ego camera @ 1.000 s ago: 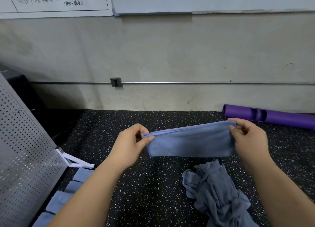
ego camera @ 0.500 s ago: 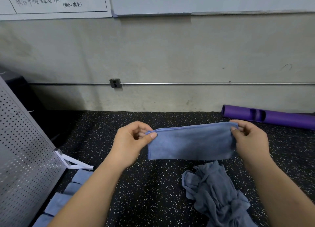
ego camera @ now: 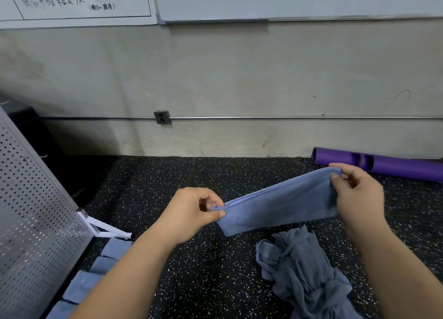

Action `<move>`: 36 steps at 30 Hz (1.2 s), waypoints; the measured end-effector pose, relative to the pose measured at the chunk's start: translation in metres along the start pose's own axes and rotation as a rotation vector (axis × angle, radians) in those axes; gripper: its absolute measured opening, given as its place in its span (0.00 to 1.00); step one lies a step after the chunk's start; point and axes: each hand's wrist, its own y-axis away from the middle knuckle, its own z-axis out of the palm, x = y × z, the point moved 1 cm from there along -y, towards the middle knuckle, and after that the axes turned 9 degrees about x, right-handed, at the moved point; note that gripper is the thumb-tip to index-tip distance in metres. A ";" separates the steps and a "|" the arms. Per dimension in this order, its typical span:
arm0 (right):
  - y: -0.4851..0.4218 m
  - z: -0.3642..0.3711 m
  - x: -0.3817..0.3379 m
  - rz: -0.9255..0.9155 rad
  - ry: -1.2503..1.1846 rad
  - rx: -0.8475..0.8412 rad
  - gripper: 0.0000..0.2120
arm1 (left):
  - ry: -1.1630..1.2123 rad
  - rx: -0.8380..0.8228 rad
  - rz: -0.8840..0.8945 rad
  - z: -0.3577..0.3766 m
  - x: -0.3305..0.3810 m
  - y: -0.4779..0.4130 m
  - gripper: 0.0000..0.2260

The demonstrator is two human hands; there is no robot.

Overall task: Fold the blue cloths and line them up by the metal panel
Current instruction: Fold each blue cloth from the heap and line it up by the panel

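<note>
A folded blue cloth (ego camera: pixel 278 205) hangs in the air between both hands, slanting down to the left. My left hand (ego camera: pixel 191 211) pinches its lower left corner; my right hand (ego camera: pixel 357 194) pinches its upper right corner. Below it on the speckled floor lies a crumpled heap of blue cloths (ego camera: pixel 302 270). A row of folded blue cloths (ego camera: pixel 96 273) lies along the foot of the perforated metal panel (ego camera: pixel 31 223) at the left, partly hidden by my left forearm.
The panel's white foot bracket (ego camera: pixel 105 230) juts onto the black speckled floor (ego camera: pixel 215 282). A purple foam roller (ego camera: pixel 383 165) lies by the wall at the right. A wall outlet (ego camera: pixel 162 117) and conduit run along the grey wall.
The cloth was held level; now its left end has dropped as my left hand moved down, while my right hand stayed high.
</note>
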 end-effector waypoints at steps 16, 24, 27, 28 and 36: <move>-0.002 -0.006 -0.009 -0.031 -0.082 0.065 0.11 | 0.023 -0.022 0.051 0.008 0.012 0.001 0.04; 0.000 -0.008 -0.014 -0.021 -0.108 0.060 0.11 | 0.115 -0.011 0.034 0.008 0.016 0.001 0.05; -0.001 -0.008 -0.014 -0.013 -0.102 0.063 0.11 | 0.176 0.018 0.018 0.007 0.017 0.001 0.05; -0.002 -0.008 -0.013 -0.008 -0.099 0.066 0.11 | 0.181 0.029 0.020 0.007 0.017 0.001 0.04; -0.002 -0.008 -0.013 -0.002 -0.106 0.072 0.11 | 0.233 0.118 0.039 0.004 0.019 0.001 0.04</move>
